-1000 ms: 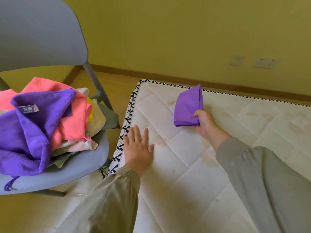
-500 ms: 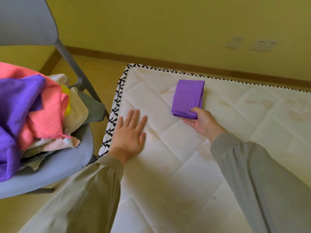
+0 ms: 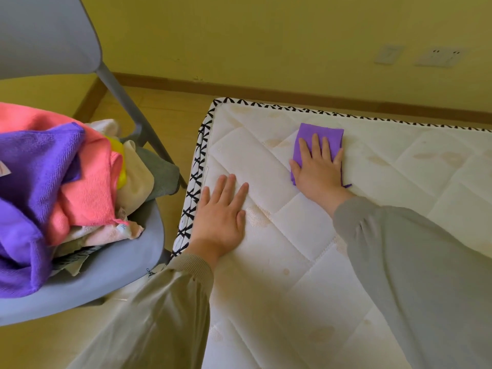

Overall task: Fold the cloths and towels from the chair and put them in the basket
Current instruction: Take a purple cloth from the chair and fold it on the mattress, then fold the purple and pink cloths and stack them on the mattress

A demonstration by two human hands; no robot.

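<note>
A small folded purple cloth (image 3: 328, 133) lies flat on the white quilted mattress (image 3: 399, 182), near its far edge. My right hand (image 3: 318, 166) presses down on it with straight, spread fingers and covers most of it. My left hand (image 3: 222, 217) rests flat on the bare mattress close to its left edge, holding nothing. On the grey-blue chair (image 3: 106, 270) at the left sits a heap of unfolded cloths: a large purple towel (image 3: 32, 182), a pink one (image 3: 90, 187), and cream, yellow and grey pieces beneath. No basket is in view.
The mattress has a black-and-white patterned border (image 3: 195, 182) and lies on a wooden floor beside the chair. A yellow wall with a brown skirting board (image 3: 292, 91) runs behind it, with sockets (image 3: 439, 57) at the upper right.
My right hand has set the folded purple cloth down on the mattress, let go of its edge and now lies flat on top of it. My left hand has stayed in place.
</note>
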